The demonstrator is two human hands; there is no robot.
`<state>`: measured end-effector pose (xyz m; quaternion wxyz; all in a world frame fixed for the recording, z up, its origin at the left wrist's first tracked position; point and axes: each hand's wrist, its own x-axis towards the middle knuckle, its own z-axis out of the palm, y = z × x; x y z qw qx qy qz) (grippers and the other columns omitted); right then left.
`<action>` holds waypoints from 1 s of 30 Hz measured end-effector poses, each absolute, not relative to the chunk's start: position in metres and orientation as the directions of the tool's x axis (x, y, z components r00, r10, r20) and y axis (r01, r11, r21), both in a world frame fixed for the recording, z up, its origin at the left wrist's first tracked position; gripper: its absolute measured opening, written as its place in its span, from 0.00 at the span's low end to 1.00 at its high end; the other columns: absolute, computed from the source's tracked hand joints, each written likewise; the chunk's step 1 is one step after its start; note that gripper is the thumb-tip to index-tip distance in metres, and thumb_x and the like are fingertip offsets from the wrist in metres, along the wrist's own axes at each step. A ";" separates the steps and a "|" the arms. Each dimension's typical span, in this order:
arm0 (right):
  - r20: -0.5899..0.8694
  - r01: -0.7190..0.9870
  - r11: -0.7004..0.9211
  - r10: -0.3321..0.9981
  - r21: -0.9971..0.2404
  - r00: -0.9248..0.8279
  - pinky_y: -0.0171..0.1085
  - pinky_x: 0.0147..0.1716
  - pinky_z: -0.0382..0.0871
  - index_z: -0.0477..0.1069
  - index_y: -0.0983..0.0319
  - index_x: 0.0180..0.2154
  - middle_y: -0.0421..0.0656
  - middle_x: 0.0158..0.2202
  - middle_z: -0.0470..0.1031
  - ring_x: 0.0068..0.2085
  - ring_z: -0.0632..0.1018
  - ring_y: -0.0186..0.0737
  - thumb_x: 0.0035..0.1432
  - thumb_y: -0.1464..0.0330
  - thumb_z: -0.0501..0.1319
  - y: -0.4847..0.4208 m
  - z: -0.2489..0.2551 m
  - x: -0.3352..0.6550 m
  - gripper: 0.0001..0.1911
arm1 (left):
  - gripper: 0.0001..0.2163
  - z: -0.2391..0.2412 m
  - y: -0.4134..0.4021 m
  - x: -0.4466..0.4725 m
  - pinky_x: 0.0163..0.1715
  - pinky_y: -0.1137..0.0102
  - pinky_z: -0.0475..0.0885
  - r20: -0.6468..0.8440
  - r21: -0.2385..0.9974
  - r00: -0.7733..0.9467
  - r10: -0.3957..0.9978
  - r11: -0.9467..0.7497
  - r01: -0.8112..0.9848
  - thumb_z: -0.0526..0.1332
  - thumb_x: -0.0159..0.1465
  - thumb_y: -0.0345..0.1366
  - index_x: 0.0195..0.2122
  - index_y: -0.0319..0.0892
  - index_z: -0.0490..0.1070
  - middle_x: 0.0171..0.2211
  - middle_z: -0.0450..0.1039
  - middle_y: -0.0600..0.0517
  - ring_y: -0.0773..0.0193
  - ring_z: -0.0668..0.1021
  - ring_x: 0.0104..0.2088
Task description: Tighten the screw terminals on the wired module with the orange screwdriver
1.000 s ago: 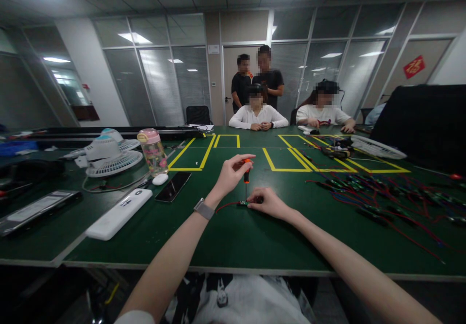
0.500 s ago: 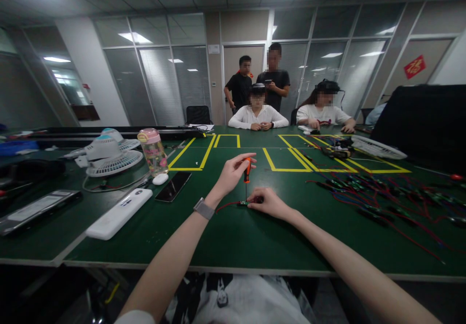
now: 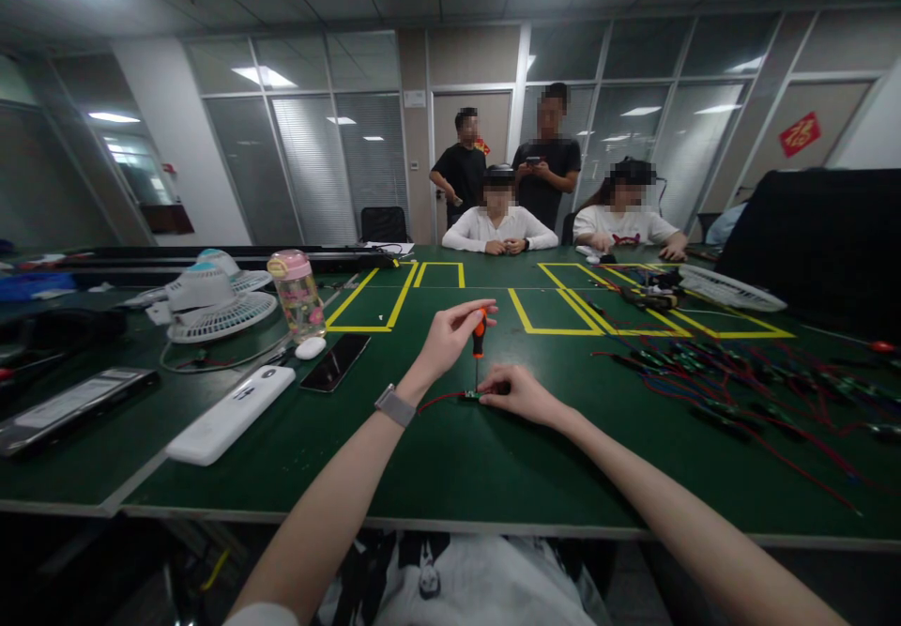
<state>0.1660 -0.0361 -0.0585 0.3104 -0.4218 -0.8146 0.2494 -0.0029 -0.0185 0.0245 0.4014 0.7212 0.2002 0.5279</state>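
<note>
My left hand (image 3: 447, 337) pinches the orange-and-black handle of a small screwdriver (image 3: 478, 337), held upright with its tip down on a small green circuit board (image 3: 470, 395) on the green table (image 3: 450, 457). A watch sits on my left wrist. My right hand (image 3: 519, 391) presses its closed fingers on the board's right end and holds it flat. A red wire (image 3: 440, 399) runs from the board to the left.
Left of my arm lie a white power bank (image 3: 231, 412), a black phone (image 3: 336, 360), a white mouse (image 3: 308, 347), a pink-capped bottle (image 3: 297, 294) and a white fan (image 3: 215, 301). Tangled red wires and boards (image 3: 732, 377) cover the right side. Two people sit across the table and two stand behind them.
My hands stay almost still on the screwdriver and board. The two people standing behind have shifted to the right.
</note>
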 end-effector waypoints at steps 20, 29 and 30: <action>0.257 0.511 0.466 0.867 -0.722 -0.427 0.33 0.29 0.64 0.79 0.63 0.33 0.42 0.29 0.73 0.29 0.71 0.34 0.48 0.67 0.66 -0.032 -0.061 0.167 0.08 | 0.13 0.025 -0.015 -0.007 0.38 0.68 0.74 0.593 0.795 0.344 0.728 -0.598 -0.105 0.60 0.61 0.38 0.44 0.38 0.74 0.38 0.77 0.45 0.62 0.80 0.36; 0.243 0.508 0.466 0.863 -0.725 -0.444 0.33 0.30 0.66 0.79 0.63 0.34 0.42 0.29 0.74 0.29 0.72 0.35 0.48 0.67 0.66 -0.034 -0.059 0.168 0.10 | 0.12 0.024 -0.015 -0.007 0.39 0.71 0.71 0.637 0.743 0.329 0.697 -0.669 -0.023 0.56 0.64 0.38 0.44 0.41 0.75 0.41 0.75 0.47 0.64 0.77 0.38; 0.241 0.508 0.463 0.864 -0.727 -0.443 0.33 0.30 0.66 0.79 0.64 0.34 0.42 0.29 0.74 0.29 0.72 0.35 0.48 0.67 0.66 -0.034 -0.058 0.168 0.10 | 0.13 0.025 -0.016 -0.007 0.41 0.69 0.71 0.624 0.759 0.352 0.698 -0.648 -0.061 0.54 0.65 0.37 0.46 0.40 0.74 0.43 0.75 0.46 0.63 0.78 0.40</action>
